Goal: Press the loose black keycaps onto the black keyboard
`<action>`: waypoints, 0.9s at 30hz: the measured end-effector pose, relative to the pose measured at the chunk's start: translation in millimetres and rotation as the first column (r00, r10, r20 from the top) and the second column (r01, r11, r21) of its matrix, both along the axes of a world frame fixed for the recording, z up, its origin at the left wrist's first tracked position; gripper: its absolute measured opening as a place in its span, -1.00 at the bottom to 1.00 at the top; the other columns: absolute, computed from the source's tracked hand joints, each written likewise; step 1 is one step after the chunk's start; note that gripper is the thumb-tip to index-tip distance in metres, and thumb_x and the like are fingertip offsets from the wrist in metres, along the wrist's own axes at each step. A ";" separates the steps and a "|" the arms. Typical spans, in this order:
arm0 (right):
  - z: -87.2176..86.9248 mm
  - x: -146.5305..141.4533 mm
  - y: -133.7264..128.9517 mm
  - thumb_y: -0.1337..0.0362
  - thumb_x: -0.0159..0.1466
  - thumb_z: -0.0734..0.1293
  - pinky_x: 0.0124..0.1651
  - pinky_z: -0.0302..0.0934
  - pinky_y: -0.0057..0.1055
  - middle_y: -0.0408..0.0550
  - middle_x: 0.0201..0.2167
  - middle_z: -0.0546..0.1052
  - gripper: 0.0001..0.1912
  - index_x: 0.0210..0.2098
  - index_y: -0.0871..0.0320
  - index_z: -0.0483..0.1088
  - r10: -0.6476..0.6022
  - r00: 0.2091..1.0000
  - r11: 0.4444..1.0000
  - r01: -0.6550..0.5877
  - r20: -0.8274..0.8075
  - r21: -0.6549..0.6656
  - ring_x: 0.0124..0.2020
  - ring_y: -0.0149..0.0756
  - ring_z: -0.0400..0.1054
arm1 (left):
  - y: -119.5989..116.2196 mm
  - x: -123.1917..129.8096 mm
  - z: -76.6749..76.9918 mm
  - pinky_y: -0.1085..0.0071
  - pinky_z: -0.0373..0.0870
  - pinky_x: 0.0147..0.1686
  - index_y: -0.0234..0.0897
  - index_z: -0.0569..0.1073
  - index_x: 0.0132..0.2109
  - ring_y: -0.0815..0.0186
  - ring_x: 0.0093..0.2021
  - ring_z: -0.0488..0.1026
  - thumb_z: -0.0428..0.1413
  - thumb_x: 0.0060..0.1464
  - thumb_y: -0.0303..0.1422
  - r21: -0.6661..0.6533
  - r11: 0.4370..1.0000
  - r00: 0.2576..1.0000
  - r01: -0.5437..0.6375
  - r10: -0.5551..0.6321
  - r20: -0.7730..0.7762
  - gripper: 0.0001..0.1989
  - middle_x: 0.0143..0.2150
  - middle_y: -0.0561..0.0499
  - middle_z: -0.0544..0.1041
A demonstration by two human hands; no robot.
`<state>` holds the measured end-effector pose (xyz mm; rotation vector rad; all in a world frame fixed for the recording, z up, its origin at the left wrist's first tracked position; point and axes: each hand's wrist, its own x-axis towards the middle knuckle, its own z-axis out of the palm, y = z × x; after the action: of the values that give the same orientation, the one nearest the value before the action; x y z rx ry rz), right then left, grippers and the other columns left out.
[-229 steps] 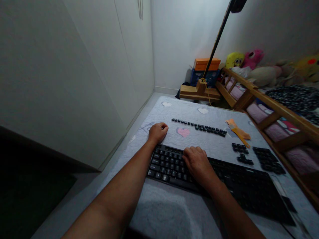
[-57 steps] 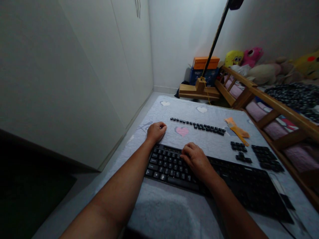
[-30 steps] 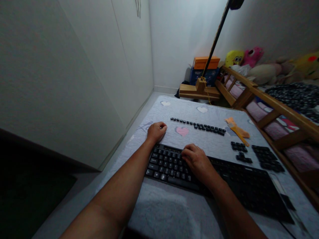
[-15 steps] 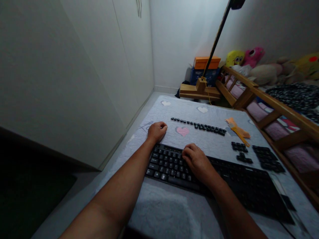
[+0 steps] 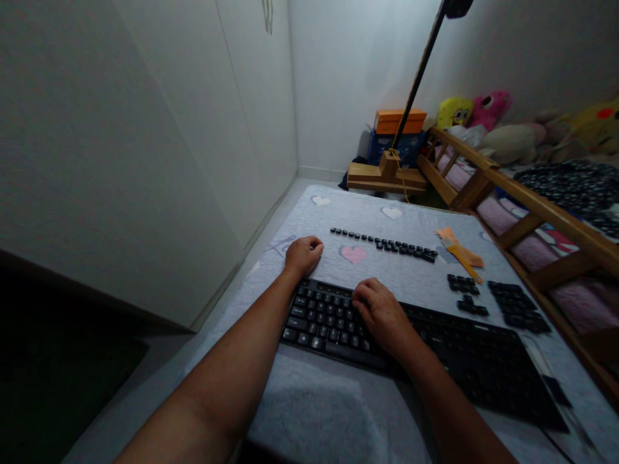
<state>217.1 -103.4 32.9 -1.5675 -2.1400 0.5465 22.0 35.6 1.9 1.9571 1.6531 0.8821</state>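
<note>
A black keyboard lies across the cloth-covered table; its left part carries keys, while the right part looks darker and its keys are hard to make out. My right hand rests over the upper middle of the keyboard, fingers bent together at the keys; anything between the fingertips is hidden. Just beyond the keyboard's far left corner, my left hand lies on the cloth with curled fingers, and what it may hold does not show. A row of loose black keycaps stretches out beyond the hands, with a shorter second row beside it.
An orange-handled brush lies on an orange cloth at the right. Groups of loose keycaps sit near the table's right side. A wooden bed rail runs along the right, a white wardrobe along the left.
The view has shifted very slightly. Both hands keep the same positions and finger shapes, and the keyboard and keycaps have not moved.
</note>
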 end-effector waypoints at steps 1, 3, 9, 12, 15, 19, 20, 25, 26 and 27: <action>-0.2 0.2 0.0 0.42 0.28 0.22 -0.06 0.19 -0.28 -0.04 -0.23 0.39 -0.89 -0.36 0.12 0.32 0.001 1.000 1.000 -0.001 -0.002 0.000 -0.18 -0.26 0.27 | 0.0 0.0 -0.1 0.43 0.37 -0.18 -0.23 0.58 -0.28 0.28 -0.24 0.51 0.05 0.07 -0.31 -0.002 1.000 1.000 0.000 0.000 0.001 -0.79 -0.26 0.00 0.63; -0.7 0.8 0.3 0.42 0.28 0.22 -0.06 0.19 -0.28 -0.04 -0.23 0.39 -0.89 -0.36 0.13 0.32 0.002 1.000 1.000 -0.002 -0.004 -0.003 -0.17 -0.26 0.27 | -0.2 0.3 0.4 0.43 0.37 -0.19 -0.24 0.58 -0.28 0.29 -0.24 0.51 0.05 0.07 -0.31 -0.005 1.000 1.000 0.000 0.000 0.003 -0.79 -0.26 0.00 0.63; -0.9 2.8 1.5 0.41 0.28 0.21 -0.04 0.20 -0.28 -0.04 -0.23 0.39 -0.89 -0.35 0.13 0.34 0.017 1.000 1.000 -0.017 -0.026 -0.010 -0.16 -0.27 0.28 | -1.2 0.8 2.8 0.42 0.37 -0.20 -0.25 0.59 -0.28 0.28 -0.26 0.51 0.05 0.07 -0.32 -0.006 1.000 1.000 -0.005 0.005 -0.001 -0.78 -0.27 -0.01 0.62; -1.1 3.5 1.6 0.40 0.29 0.21 -0.06 0.20 -0.28 -0.04 -0.24 0.39 -0.88 -0.35 0.13 0.35 0.025 0.999 1.000 -0.025 -0.029 -0.006 -0.17 -0.27 0.28 | -1.4 0.6 2.6 0.42 0.37 -0.20 -0.25 0.59 -0.28 0.28 -0.26 0.51 0.05 0.07 -0.32 -0.001 1.000 1.000 -0.004 0.004 0.001 -0.78 -0.27 -0.01 0.62; -2.7 3.3 1.2 0.40 0.29 0.21 -0.08 0.21 -0.28 -0.04 -0.24 0.39 -0.87 -0.34 0.12 0.37 0.026 1.000 1.000 -0.026 -0.007 0.012 -0.19 -0.28 0.28 | -1.6 0.6 2.7 0.42 0.37 -0.19 -0.24 0.59 -0.28 0.27 -0.24 0.51 0.05 0.07 -0.32 -0.006 1.000 1.000 -0.008 0.008 -0.003 -0.78 -0.26 -0.01 0.63; -5.0 1.9 1.0 0.39 0.30 0.20 -0.08 0.20 -0.28 -0.04 -0.23 0.40 -0.85 -0.29 0.11 0.40 0.026 0.999 0.999 -0.028 0.035 0.039 -0.19 -0.28 0.28 | -1.0 0.5 1.9 0.42 0.37 -0.18 -0.23 0.59 -0.28 0.27 -0.23 0.52 0.05 0.07 -0.31 -0.002 1.000 1.000 -0.008 0.008 -0.005 -0.78 -0.26 -0.01 0.63; -5.2 1.6 1.1 0.40 0.30 0.20 -0.08 0.20 -0.29 -0.03 -0.23 0.40 -0.85 -0.29 0.11 0.41 0.025 0.999 0.999 -0.027 0.042 0.043 -0.18 -0.28 0.28 | -0.7 0.4 1.3 0.42 0.37 -0.18 -0.23 0.59 -0.28 0.27 -0.23 0.52 0.05 0.07 -0.31 0.004 1.000 1.000 -0.007 0.007 -0.004 -0.78 -0.26 -0.01 0.63; -2.9 0.9 1.2 0.41 0.28 0.22 -0.10 0.20 -0.31 -0.04 -0.25 0.39 -0.85 -0.31 0.12 0.41 0.022 0.998 0.999 -0.024 0.051 0.037 -0.20 -0.28 0.28 | -0.1 0.1 -0.2 0.43 0.37 -0.18 -0.22 0.58 -0.28 0.27 -0.23 0.51 0.05 0.08 -0.31 -0.005 1.000 1.000 -0.002 0.002 -0.008 -0.79 -0.26 0.00 0.63; -2.2 0.9 1.2 0.41 0.28 0.22 -0.10 0.19 -0.31 -0.04 -0.25 0.39 -0.85 -0.31 0.12 0.41 0.023 0.998 0.999 -0.025 0.052 0.039 -0.20 -0.28 0.28 | -0.2 0.1 -0.1 0.43 0.37 -0.18 -0.22 0.58 -0.28 0.28 -0.23 0.51 0.05 0.08 -0.31 -0.008 1.000 1.000 -0.001 0.001 -0.008 -0.79 -0.26 0.00 0.63; -1.7 0.9 1.1 0.41 0.28 0.22 -0.10 0.19 -0.31 -0.04 -0.25 0.39 -0.86 -0.32 0.12 0.41 0.025 0.998 0.999 -0.027 0.052 0.041 -0.20 -0.28 0.28 | -0.3 0.1 0.1 0.43 0.37 -0.18 -0.22 0.58 -0.28 0.28 -0.23 0.51 0.05 0.08 -0.31 -0.009 1.000 1.000 -0.001 0.001 -0.008 -0.79 -0.26 0.00 0.63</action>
<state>217.9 -102.3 31.3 -1.5492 -2.1989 0.4721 22.1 35.4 2.0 1.9564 1.6603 0.8669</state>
